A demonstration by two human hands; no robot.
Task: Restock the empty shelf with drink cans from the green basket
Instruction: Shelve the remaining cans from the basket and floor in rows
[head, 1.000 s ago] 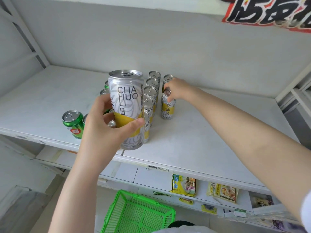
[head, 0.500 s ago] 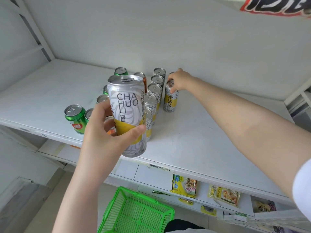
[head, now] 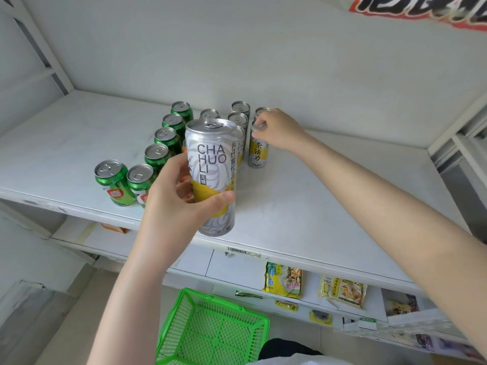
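My left hand (head: 175, 204) grips a tall silver and yellow can (head: 212, 177) marked CHA HUO LI, upright above the front edge of the white shelf (head: 316, 196). My right hand (head: 279, 129) reaches far back and holds the top of another silver and yellow can (head: 258, 151) that stands on the shelf. More silver cans (head: 239, 114) stand in rows behind it. Several green cans (head: 112, 180) stand in a row at the left. The green basket (head: 210, 330) sits on the floor below; the part I see holds nothing.
The shelf's right half is bare white board. A lower shelf (head: 237, 270) carries yellow noodle packets (head: 283, 283) and small packets. A white upright frame stands at the right (head: 456, 133). A red and black sign (head: 421, 9) hangs at the top right.
The view has tilted up a little, showing more green cans. My right hand stayed on the standing can at the back. My left hand keeps its can raised in the same spot.
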